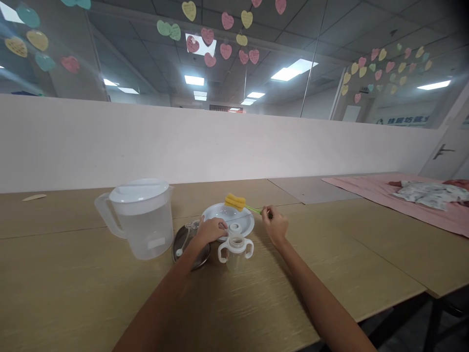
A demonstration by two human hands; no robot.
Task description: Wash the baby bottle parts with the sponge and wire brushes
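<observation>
My right hand point(274, 225) is closed around the thin green handle of a bottle brush point(235, 202). The brush's yellow sponge head is held above a white bowl point(250, 226). My left hand point(211, 230) reaches over the bowl's near left side, its fingers pinched at the edge of a small white ring-shaped bottle cap point(235, 228). Just in front of that cap stands a clear baby bottle point(236, 261) upright on the table, uncapped, with a white two-handled collar. Partly under my left forearm sits a metal bowl point(201, 261) holding a straw piece point(185, 242) and other small clear parts.
A large lidded translucent pitcher point(148, 230) with liquid stands left of the bowls. The wooden table point(330, 254) runs up to a white wall point(216, 146). At the far right, a pink cloth point(370, 188) carries patterned fabric point(428, 194). A flat beige piece point(34, 197) lies far left.
</observation>
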